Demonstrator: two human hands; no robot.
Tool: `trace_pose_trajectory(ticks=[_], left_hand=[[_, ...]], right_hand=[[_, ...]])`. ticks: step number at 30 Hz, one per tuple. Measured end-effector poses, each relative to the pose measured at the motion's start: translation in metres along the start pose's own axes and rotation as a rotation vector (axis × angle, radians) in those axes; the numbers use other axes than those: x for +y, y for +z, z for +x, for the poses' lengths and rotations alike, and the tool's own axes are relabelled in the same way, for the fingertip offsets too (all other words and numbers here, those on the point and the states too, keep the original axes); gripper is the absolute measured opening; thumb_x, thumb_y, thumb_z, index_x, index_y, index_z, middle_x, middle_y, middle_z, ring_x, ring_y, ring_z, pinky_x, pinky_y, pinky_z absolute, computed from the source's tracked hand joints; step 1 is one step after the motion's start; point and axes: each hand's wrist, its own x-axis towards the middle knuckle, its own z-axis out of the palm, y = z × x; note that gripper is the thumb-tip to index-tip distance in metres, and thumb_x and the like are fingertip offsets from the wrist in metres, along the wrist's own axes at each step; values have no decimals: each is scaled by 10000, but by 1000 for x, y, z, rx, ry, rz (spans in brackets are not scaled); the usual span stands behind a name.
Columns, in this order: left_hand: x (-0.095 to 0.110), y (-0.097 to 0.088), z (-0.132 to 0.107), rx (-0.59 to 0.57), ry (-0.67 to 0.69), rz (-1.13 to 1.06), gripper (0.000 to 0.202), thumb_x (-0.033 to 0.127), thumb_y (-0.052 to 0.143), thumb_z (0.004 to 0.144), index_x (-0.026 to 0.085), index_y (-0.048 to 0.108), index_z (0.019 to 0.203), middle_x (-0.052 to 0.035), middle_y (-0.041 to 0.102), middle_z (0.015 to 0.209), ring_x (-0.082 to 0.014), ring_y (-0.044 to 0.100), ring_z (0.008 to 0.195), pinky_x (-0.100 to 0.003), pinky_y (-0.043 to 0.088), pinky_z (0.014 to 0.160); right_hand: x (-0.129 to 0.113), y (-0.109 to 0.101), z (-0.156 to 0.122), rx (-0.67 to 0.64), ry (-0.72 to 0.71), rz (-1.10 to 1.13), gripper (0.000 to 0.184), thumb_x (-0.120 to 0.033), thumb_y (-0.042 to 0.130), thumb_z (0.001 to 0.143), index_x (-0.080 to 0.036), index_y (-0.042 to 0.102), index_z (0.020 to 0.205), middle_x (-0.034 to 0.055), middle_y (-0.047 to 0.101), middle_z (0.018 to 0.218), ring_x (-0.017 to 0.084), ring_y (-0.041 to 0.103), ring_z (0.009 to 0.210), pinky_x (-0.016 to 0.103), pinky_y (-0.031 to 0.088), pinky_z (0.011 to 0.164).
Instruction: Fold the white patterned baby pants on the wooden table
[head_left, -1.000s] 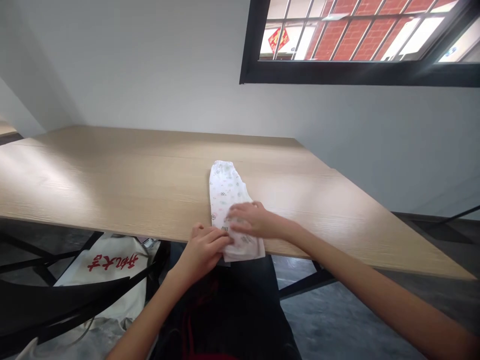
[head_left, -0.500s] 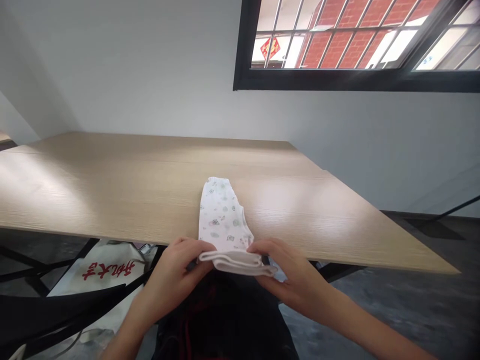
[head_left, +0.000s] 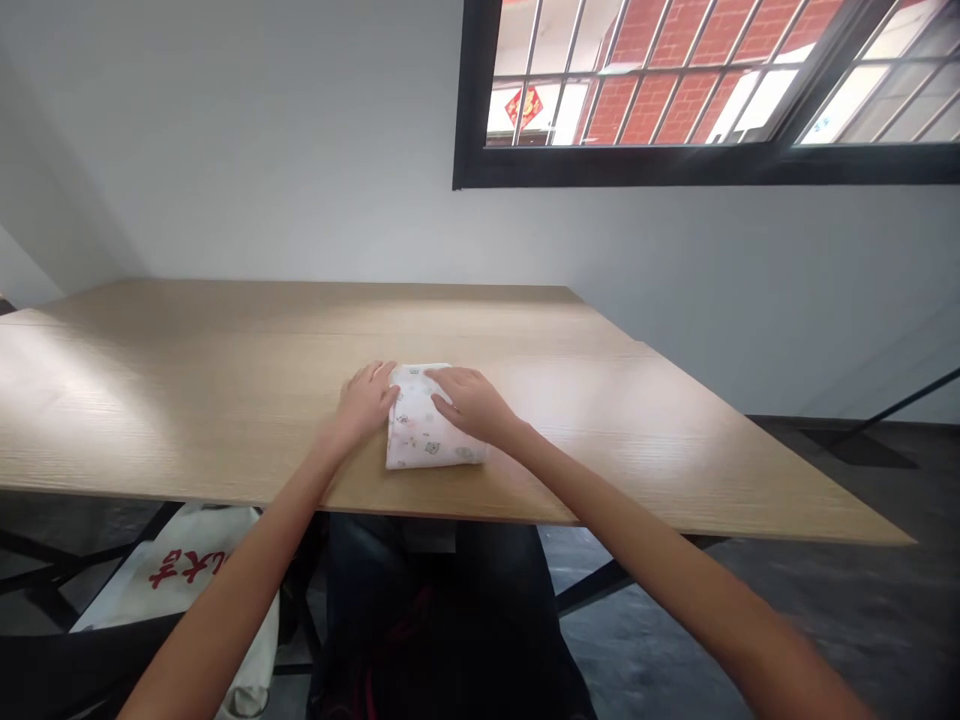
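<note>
A small white garment point(head_left: 426, 440) with a faint printed pattern lies folded into a short rectangle on the light wooden table point(head_left: 225, 400), near its front edge. My left hand point(head_left: 366, 400) rests at the cloth's far left corner, fingers laid over the edge. My right hand point(head_left: 469, 400) lies flat on the cloth's far right part, fingers stretched toward the left hand. Both hands press the fold down; neither lifts the cloth.
A white bag with red lettering point(head_left: 187, 580) sits on the floor under the table's left front, beside a black chair part point(head_left: 67, 670). Black table legs point(head_left: 600, 585) run below. A white wall and a black-framed window point(head_left: 705, 165) stand behind.
The near end of the long garment was lifted off the table's front edge and carried forward over the far end; the cloth is now half as long, with both hands on its far side.
</note>
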Motion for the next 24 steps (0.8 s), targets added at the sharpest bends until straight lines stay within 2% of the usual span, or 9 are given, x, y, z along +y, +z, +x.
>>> trace_pose_trajectory(ticks=[4, 7, 8, 10, 14, 17, 19, 20, 24], left_hand=[[27, 7, -52, -131, 239, -33, 374, 283, 311, 931, 216, 474, 1261, -30, 459, 1345, -151, 389, 1244, -308, 273, 1053], [43, 20, -67, -216, 397, -12, 390, 331, 250, 962, 302, 402, 1319, 31, 422, 1377, -154, 345, 1278, -364, 218, 1078], [45, 25, -62, -229, 425, 24, 389, 322, 242, 964, 315, 393, 1323, 36, 414, 1382, -163, 332, 1286, -400, 186, 1083], [43, 31, -39, -233, 433, 103, 359, 288, 287, 952, 311, 460, 1266, 30, 466, 1341, -174, 374, 1253, -428, 172, 1071], [29, 34, 33, -156, 337, 159, 301, 243, 329, 928, 204, 584, 1084, -47, 594, 1149, -186, 502, 1092, -375, 299, 972], [22, 32, 64, -119, 258, 171, 272, 294, 379, 921, 153, 609, 956, -61, 631, 962, -188, 561, 919, -375, 358, 886], [22, 30, 66, -96, 239, 178, 281, 298, 375, 920, 160, 620, 912, -59, 634, 931, -194, 562, 898, -397, 333, 894], [22, 28, 62, -72, 237, 180, 286, 282, 355, 923, 174, 619, 941, -66, 630, 976, -201, 551, 942, -408, 303, 916], [22, 10, 22, 36, 214, 182, 319, 220, 343, 908, 234, 519, 1173, -88, 510, 1258, -231, 428, 1173, -452, 167, 982]], right_hand=[[-21, 18, -34, -150, -245, 109, 264, -193, 422, 903, -106, 591, 1085, 123, 576, 1155, 224, 504, 1084, 352, 390, 950], [-31, 27, -48, -155, -275, 126, 321, -226, 426, 901, -95, 568, 1158, 125, 539, 1225, 243, 452, 1158, 357, 341, 1007], [-33, 28, -51, -151, -265, 125, 342, -232, 415, 906, -90, 552, 1185, 124, 532, 1238, 244, 440, 1173, 359, 316, 1027], [-37, 24, -54, -173, -261, 123, 364, -242, 396, 919, -88, 527, 1221, 115, 516, 1263, 236, 414, 1203, 367, 261, 1063], [-49, 11, -65, -242, -300, 102, 459, -306, 353, 954, -93, 371, 1359, 95, 366, 1395, 247, 266, 1303, 428, 208, 1082], [-60, 5, -74, -260, -269, 113, 489, -338, 330, 960, -119, 309, 1397, 77, 298, 1432, 244, 214, 1325, 435, 200, 1085], [-64, 1, -76, -281, -241, 130, 487, -328, 349, 951, -141, 310, 1399, 70, 302, 1431, 241, 223, 1323, 451, 170, 1090], [-64, -2, -76, -296, -232, 138, 494, -325, 371, 940, -152, 310, 1399, 71, 314, 1425, 244, 235, 1318, 473, 141, 1092], [-50, -15, -74, -299, -187, 108, 622, -427, 545, 825, -168, 374, 1364, 116, 392, 1374, 318, 242, 1299, 597, 22, 1045]])
